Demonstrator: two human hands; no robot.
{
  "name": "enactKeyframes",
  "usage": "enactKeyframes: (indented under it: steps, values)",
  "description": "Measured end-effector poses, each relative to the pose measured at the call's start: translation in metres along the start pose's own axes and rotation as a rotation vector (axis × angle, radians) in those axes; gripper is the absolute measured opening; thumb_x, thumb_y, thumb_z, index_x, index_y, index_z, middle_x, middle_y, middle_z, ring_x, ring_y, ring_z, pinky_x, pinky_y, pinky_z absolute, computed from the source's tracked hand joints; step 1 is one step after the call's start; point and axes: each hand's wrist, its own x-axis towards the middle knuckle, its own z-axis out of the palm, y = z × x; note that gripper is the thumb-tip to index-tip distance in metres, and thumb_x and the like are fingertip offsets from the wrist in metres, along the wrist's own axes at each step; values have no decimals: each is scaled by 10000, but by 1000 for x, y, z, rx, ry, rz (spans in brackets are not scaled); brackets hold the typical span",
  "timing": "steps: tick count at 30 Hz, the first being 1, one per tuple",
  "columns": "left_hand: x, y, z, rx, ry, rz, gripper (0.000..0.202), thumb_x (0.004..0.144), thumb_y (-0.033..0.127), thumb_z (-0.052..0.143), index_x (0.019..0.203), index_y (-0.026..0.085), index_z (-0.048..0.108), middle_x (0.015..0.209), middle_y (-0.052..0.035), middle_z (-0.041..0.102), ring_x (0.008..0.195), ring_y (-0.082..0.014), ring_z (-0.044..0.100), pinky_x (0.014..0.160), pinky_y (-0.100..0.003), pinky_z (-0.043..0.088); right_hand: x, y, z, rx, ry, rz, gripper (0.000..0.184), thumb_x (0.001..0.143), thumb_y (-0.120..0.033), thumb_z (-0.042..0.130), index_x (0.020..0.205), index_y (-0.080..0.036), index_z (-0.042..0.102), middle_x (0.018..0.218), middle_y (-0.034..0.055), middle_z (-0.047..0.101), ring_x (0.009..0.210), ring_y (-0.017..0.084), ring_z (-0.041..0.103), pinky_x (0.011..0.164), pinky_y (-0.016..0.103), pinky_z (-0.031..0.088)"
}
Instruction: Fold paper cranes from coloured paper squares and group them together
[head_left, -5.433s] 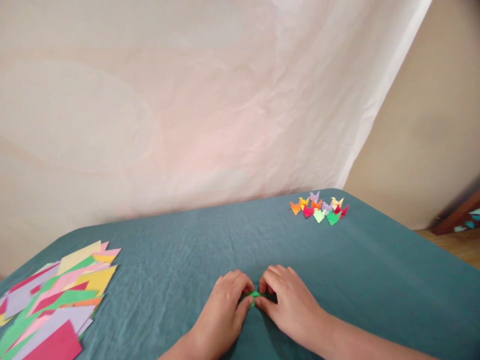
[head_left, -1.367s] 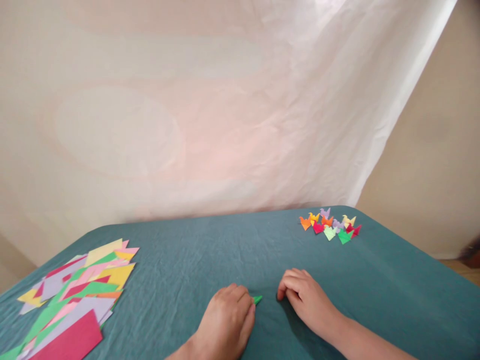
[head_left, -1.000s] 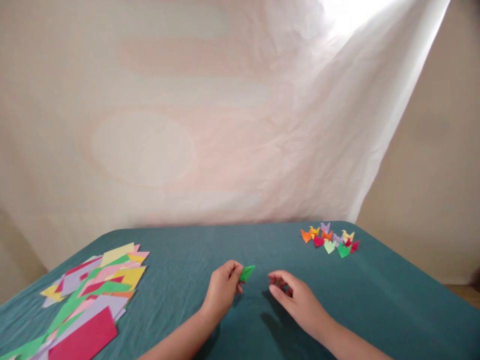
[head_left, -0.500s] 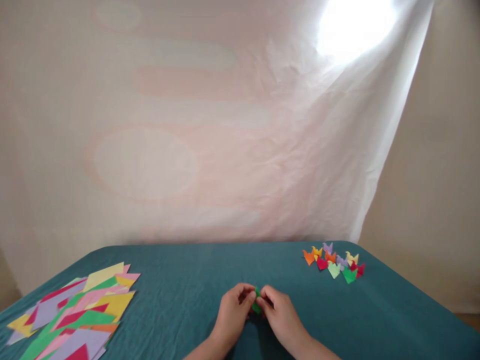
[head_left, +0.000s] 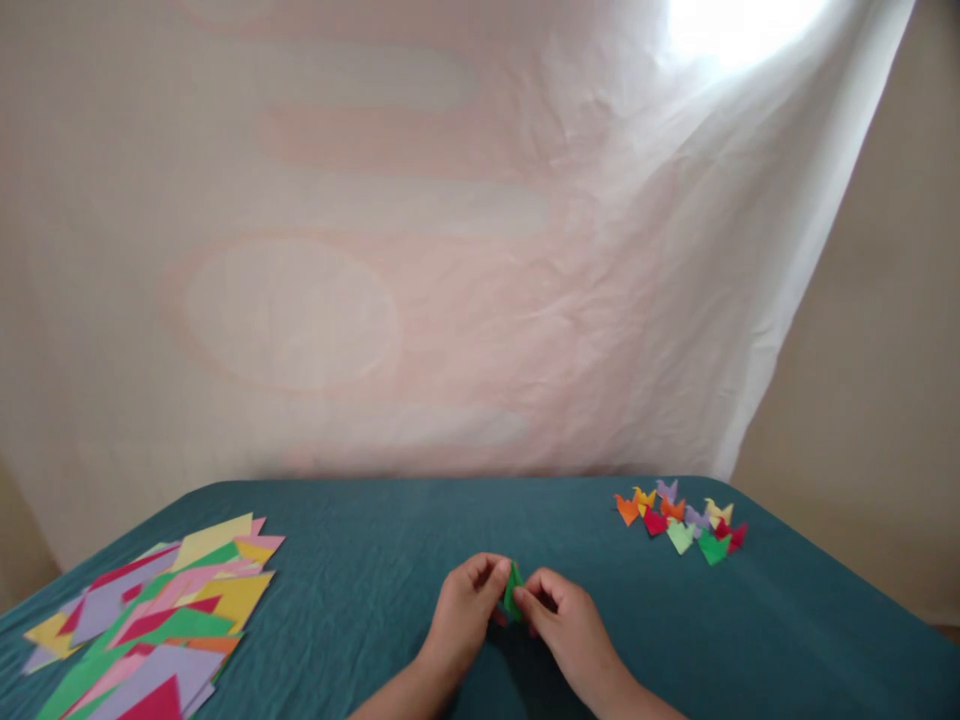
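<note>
One green paper (head_left: 513, 590), pinched by our left hand (head_left: 463, 610) and, newly rejoined, our right hand (head_left: 562, 620): shaping, we judge, remains unfinished.

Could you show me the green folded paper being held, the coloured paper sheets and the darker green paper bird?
Green folded paper (head_left: 513, 593): head view, middle of its visible part.
Coloured paper sheets (head_left: 156, 615): head view, middle of the pile.
Darker green paper bird (head_left: 714, 547): head view, its body.

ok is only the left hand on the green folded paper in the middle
No, the left hand and the right hand both pinch the green folded paper.
</note>
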Motion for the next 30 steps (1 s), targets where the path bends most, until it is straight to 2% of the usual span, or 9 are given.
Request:
enactKeyframes:
  steps: [2, 4, 7, 15, 18, 22, 25, 30]
  values:
    - [0, -2, -1, -90, -65, -38, 357, 680, 337, 687, 971, 156, 586, 692, -1, 627, 592, -156, 601, 506, -238, 461, 2, 6, -1, 58, 22, 29, 310, 840, -432, 553, 669, -174, 549, 561, -31, 523, 548, 125, 475, 539, 217, 351]
    - [1, -6, -1, -117, -103, -58, 353, 628, 258, 716, 934, 147, 580, 672, -1, 634, 575, -149, 607, 520, -237, 464, 4, 11, -3, 136, -1, 37, 283, 831, -431, 566, 717, -172, 566, 599, -21, 557, 568, 134, 504, 561, 224, 377]
    - [3, -10, -1, -104, -79, -58, 221, 650, 262, 688, 796, 133, 584, 617, -10, 627, 551, -134, 592, 519, -232, 455, 6, 17, -3, 232, -57, 20, 252, 806, -416, 603, 784, -165, 596, 687, 2, 605, 645, 154, 549, 606, 234, 408]
    - [-2, -1, 1, 22, -39, -35, 156, 710, 305, 604, 736, 162, 549, 590, 18, 578, 557, -132, 561, 488, -218, 428, 7, 16, -1, 245, -72, 26, 224, 787, -388, 627, 801, -164, 617, 719, 14, 629, 693, 173, 573, 642, 249, 432]
    - [-5, 1, 3, 86, -23, -4, 118, 702, 258, 602, 768, 178, 546, 624, 27, 574, 589, -137, 562, 502, -213, 425, 6, 10, -2, 234, -79, 35, 222, 784, -379, 630, 807, -160, 654, 742, 30, 655, 722, 190, 586, 666, 262, 442]
    - [-7, 4, 4, 232, 25, 68, 49, 670, 184, 605, 716, 168, 596, 642, 18, 590, 622, -132, 542, 593, -225, 426, 3, 5, -2, 195, -90, 39, 224, 776, -377, 642, 794, -156, 668, 750, 31, 664, 732, 193, 582, 667, 262, 438]
    - [-6, 5, 2, 252, 54, 45, 59, 673, 217, 620, 687, 160, 614, 615, 17, 591, 577, -125, 520, 579, -228, 408, 2, 5, -2, 152, -90, 37, 266, 780, -415, 640, 758, -151, 654, 714, 21, 641, 702, 178, 560, 629, 247, 418]
    - [0, -1, -1, 45, 41, -121, 236, 660, 373, 663, 658, 152, 581, 505, 27, 568, 453, -109, 490, 486, -221, 372, 4, 8, -2, 253, -85, 77, 324, 804, -474, 599, 784, -151, 621, 633, -15, 560, 575, 123, 481, 532, 217, 353]
